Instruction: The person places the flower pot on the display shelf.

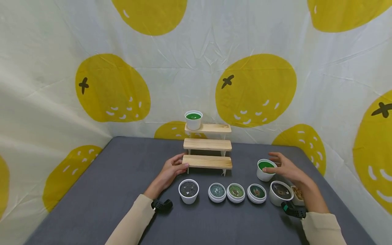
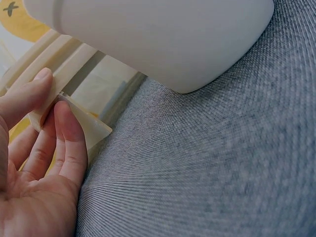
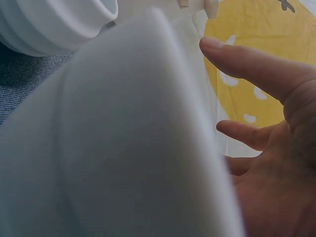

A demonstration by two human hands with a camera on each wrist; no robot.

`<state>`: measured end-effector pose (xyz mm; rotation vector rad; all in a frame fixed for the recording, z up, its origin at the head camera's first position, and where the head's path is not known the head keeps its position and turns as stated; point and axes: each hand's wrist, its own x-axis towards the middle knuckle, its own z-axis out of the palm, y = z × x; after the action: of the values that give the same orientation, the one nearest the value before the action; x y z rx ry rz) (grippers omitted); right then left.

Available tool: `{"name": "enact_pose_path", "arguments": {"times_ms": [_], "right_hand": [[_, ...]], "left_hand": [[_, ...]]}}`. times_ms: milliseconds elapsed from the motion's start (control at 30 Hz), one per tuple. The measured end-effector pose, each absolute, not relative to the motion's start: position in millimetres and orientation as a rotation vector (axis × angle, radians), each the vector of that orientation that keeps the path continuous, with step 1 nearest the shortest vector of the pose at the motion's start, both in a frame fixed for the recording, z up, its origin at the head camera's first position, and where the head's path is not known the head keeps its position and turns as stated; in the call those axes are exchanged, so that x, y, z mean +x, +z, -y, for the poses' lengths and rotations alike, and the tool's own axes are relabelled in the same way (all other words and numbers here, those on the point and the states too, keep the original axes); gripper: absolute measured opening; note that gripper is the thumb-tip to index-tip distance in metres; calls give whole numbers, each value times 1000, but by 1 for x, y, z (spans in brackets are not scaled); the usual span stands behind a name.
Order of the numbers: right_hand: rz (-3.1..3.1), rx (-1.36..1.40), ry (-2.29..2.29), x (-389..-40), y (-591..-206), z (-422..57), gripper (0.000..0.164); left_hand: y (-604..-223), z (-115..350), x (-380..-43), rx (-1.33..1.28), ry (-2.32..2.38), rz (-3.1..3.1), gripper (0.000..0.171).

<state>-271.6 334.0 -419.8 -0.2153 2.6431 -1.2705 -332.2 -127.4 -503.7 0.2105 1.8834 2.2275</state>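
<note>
A three-step wooden display stand (image 1: 211,144) with clear supports stands at the back of the table. My left hand (image 1: 171,173) grips the left end of its lowest board (image 2: 49,101), thumb on top and fingers curled beneath. On the top step's left end sits a white cup with a green surface inside (image 1: 193,120). A matching green-filled cup (image 1: 265,170) stands on the table to the right. Over that cup's rim reaches my right hand (image 1: 288,169), thumb and fingers spread apart. The right wrist view shows those fingers apart, with a large white tub wall (image 3: 123,128) partly covering the hand.
In front of the stand is a white cup of dark grains (image 1: 188,190). Three low white jars (image 1: 217,193) line up to its right. A wider white tub (image 1: 280,193) and a container of brown pieces (image 1: 297,193) lie by the right wrist. Fruit-print cloth hangs behind the grey table (image 1: 147,153).
</note>
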Motion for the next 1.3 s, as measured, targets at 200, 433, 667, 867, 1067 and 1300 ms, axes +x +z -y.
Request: {"name": "enact_pose_path", "arguments": {"times_ms": [200, 433, 667, 867, 1067, 1300], "right_hand": [[-2639, -203, -1263, -274, -423, -334, 100], [-2620, -202, -1262, -275, -428, -334, 101], [-2625, -170, -1205, -278, -435, -339, 98], [-2642, -183, -1180, -279, -437, -342, 94], [-2656, -192, -1164, -279, -437, -342, 92], [-2686, -205, -1147, -277, -435, -340, 91]], "left_hand": [[-502, 127, -332, 205, 2230, -1880, 63], [-502, 128, -332, 198, 2231, -1875, 64], [-502, 128, -332, 191, 2233, -1876, 65], [-503, 128, -332, 207, 2231, -1880, 65], [-503, 128, -333, 202, 2229, -1878, 64], [-504, 129, -332, 212, 2226, -1873, 65]]}}
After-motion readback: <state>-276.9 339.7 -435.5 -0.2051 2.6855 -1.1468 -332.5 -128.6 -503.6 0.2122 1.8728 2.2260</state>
